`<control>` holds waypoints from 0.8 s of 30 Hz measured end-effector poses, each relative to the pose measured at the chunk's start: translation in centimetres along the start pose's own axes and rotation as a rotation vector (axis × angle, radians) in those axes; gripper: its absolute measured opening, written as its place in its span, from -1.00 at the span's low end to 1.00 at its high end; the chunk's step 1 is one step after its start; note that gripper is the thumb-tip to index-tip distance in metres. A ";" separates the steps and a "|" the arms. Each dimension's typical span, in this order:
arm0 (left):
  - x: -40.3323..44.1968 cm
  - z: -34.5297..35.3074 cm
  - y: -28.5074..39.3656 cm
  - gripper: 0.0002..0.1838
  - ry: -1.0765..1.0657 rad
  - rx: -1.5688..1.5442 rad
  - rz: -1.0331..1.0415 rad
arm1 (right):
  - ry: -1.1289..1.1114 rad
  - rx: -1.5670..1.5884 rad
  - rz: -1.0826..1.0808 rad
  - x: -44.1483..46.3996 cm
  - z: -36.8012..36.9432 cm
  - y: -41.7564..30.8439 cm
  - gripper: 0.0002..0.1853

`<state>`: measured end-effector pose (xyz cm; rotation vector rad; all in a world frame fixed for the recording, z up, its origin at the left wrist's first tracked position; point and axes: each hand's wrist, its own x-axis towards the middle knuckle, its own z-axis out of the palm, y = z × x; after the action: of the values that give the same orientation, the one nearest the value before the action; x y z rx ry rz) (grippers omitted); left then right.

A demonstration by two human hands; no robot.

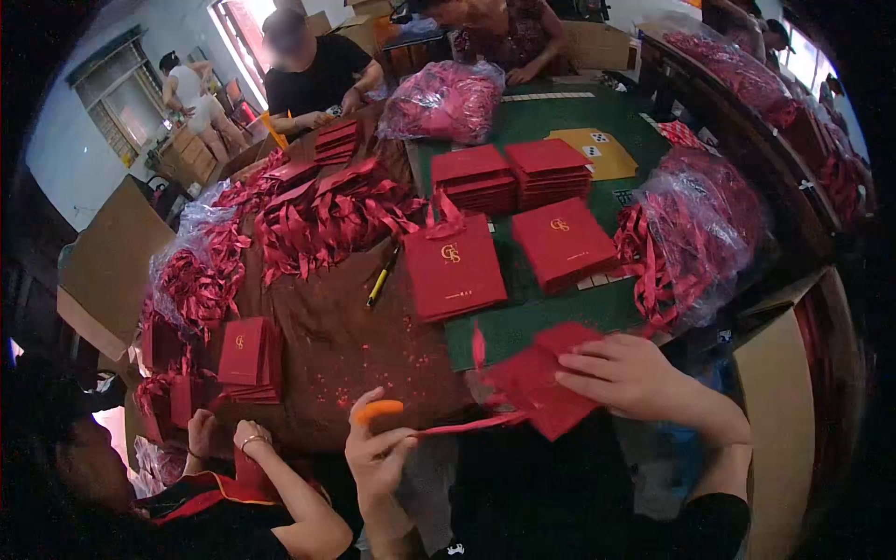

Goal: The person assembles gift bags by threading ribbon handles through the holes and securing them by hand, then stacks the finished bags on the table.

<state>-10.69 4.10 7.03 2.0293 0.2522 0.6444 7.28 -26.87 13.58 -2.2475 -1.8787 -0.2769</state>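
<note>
Near the front edge of the table, my right hand (pixel 621 373) grips a red paper bag (pixel 537 387) by its right side, the fingers lying over its face. The bag is tilted and somewhat blurred. A red ribbon (pixel 471 425) runs from the bag to my left hand (pixel 378 457), which pinches its end between thumb and fingertip. An orange curved piece (pixel 380 409) sits at a finger of that hand; its kind is unclear. Behind the held bag lie two piles of red bags with gold lettering, one on the left (pixel 455 266) and one on the right (pixel 563 245).
Ribbons are heaped at centre left (pixel 327 224). Plastic sacks of red ribboned items stand right (pixel 700 233) and back (pixel 443 103). A yellow-black pen (pixel 381 278) lies on brown cloth (pixel 327 327). At lower left, a co-worker's hands (pixel 250 439) handle red material; other people sit behind.
</note>
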 end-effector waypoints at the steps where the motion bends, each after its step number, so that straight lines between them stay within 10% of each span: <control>1: -0.1 -0.3 -0.4 -0.84 -0.028 -0.197 -0.091 | -0.001 0.003 -0.006 0.2 -1.1 -0.5 -0.47; 5: 0.8 0.3 -1.7 -0.84 0.017 -0.547 0.149 | -0.172 0.293 0.070 1.6 -2.8 -0.1 -0.59; 8: 2.6 1.0 -2.7 -0.81 0.041 -0.851 -0.159 | -0.428 0.701 0.324 5.1 -3.2 0.6 -0.60; 11: 6.6 2.6 -2.5 -0.62 0.145 -0.954 -0.191 | -0.068 0.800 0.197 8.8 0.8 4.9 -0.60; 13: 9.3 3.6 -2.5 -0.47 0.274 -1.048 -0.248 | 0.124 1.545 0.665 12.2 2.0 7.0 -0.73; 16: 12.6 6.2 -5.4 -0.41 0.300 -0.901 -0.368 | 0.659 1.227 0.755 16.0 9.5 10.1 -0.71; 18: 14.2 7.8 -8.6 -0.39 0.281 -0.799 -0.369 | 0.702 0.855 0.917 17.2 12.5 10.1 -0.59; 20: 16.4 8.4 -15.4 -0.32 -0.209 -1.075 -0.398 | 0.733 0.830 0.953 17.4 15.4 10.6 -0.47; 24: 15.5 12.8 -7.0 -0.36 0.060 -0.411 -0.303 | 0.738 0.747 1.031 17.6 16.6 10.0 -0.42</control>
<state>9.76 4.87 1.19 1.5413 0.4171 0.5176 20.49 -7.49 1.99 -1.8546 -0.2605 -0.1445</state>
